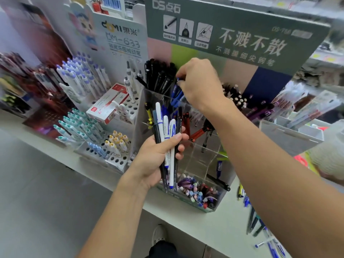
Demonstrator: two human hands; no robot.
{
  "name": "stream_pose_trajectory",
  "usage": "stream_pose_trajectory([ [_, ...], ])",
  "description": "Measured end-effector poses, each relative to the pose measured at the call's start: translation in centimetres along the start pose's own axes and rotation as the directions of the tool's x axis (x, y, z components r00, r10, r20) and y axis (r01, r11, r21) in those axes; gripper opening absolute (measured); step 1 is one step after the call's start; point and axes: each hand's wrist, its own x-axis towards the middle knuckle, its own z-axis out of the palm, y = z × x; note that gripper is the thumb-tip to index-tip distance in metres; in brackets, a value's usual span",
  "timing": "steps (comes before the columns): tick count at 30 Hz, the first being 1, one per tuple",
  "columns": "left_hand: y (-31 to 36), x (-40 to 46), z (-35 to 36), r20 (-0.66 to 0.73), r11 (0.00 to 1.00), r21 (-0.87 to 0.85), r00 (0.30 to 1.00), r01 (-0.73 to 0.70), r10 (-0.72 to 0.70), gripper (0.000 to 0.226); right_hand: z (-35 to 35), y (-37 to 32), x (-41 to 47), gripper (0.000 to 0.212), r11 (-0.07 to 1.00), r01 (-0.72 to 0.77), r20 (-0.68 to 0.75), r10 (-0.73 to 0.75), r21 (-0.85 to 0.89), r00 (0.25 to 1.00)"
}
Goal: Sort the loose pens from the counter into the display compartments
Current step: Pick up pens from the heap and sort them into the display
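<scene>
The left hand (156, 157) grips a bundle of pens (165, 138) before the clear display (197, 157), keeping stock ready; the right hand (199, 82) pinches 1 blue pen (176, 92) into its back compartment.

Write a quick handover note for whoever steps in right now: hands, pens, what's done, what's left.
Left hand grips a mixed bundle of pens, upright, in front of the clear acrylic display.
Right hand is at the upper compartments, fingers pinching a blue pen among the blue pens, beside the black pens.
Done: several compartments already hold pens.
Left: seat this blue pen, sort the bundle, then gather the loose pens lying on the counter at right.
</scene>
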Motion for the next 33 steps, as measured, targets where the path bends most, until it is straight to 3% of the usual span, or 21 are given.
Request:
stream_pose_trajectory([
  [3, -0.3, -0.3, -0.2, 0.018, 1.0, 0.011, 1.0, 0.004, -0.004, 0.025, -0.6, -0.4, -1.3, 0.018, 0.996, 0.046, 0.03, -0.043, -0.079, 0.999],
  [6, -0.7, -0.4, -0.4, 0.054, 0.998, 0.058, 0.999, -0.003, 0.0, 0.014, -2.0, 0.0, -5.6, 0.023, 0.987, 0.118, -0.105, -0.107, 0.105, 0.989],
  [7, -0.8, -0.4, -0.4, 0.072, 0.996, 0.084, 0.997, 0.0, -0.006, 0.013, -2.7, 0.3, -7.3, 0.022, 0.976, 0.1, -0.07, -0.088, 0.193, 0.994],
  [9, -1.2, -0.4, -0.2, 0.104, 0.989, 0.145, 0.994, 0.008, -0.024, 0.01, -3.4, 1.4, -10.2, 0.025, 0.95, -0.04, 0.165, -0.012, 0.309, 0.986],
  [11, -1.7, -0.1, 0.1, 0.113, 0.951, 0.309, 0.993, -0.02, -0.016, 0.014, -3.3, 2.8, -12.0, 0.031, 0.93, -0.179, 0.299, 0.08, 0.321, 0.951],
  [14, -2.6, 0.4, 1.4, 0.119, 0.788, 0.614, 0.992, -0.045, -0.035, 0.035, -3.5, 4.1, -13.3, 0.032, 0.897, -0.297, 0.338, 0.182, 0.327, 0.923],
  [21, -5.0, 1.0, 3.5, 0.131, 0.725, 0.688, 0.987, -0.024, -0.091, 0.061, -4.6, 7.2, -15.1, 0.016, 0.676, -0.551, 0.482, 0.317, 0.489, 0.817],
  [26, -4.8, 0.4, 4.0, 0.136, 0.761, 0.648, 0.988, -0.033, -0.073, 0.041, -4.9, 7.6, -15.5, 0.008, 0.508, -0.592, 0.515, 0.3, 0.626, 0.803],
  [28, -4.7, 0.0, 4.0, 0.139, 0.869, 0.495, 0.987, -0.002, -0.078, 0.041, -5.0, 7.6, -15.4, 0.009, 0.444, -0.581, 0.5, 0.297, 0.682, 0.814],
  [30, -4.3, -0.3, 3.8, 0.095, 0.968, 0.237, 0.989, 0.084, -0.11, 0.045, -5.3, 7.4, -15.2, 0.006, 0.379, -0.565, 0.485, 0.293, 0.733, 0.824],
  [33, -4.0, -0.3, 3.0, 0.019, 0.988, 0.116, 0.995, 0.099, -0.102, 0.03, -5.9, 6.8, -14.6, 0.003, 0.357, -0.527, 0.467, 0.245, 0.772, 0.85],
])
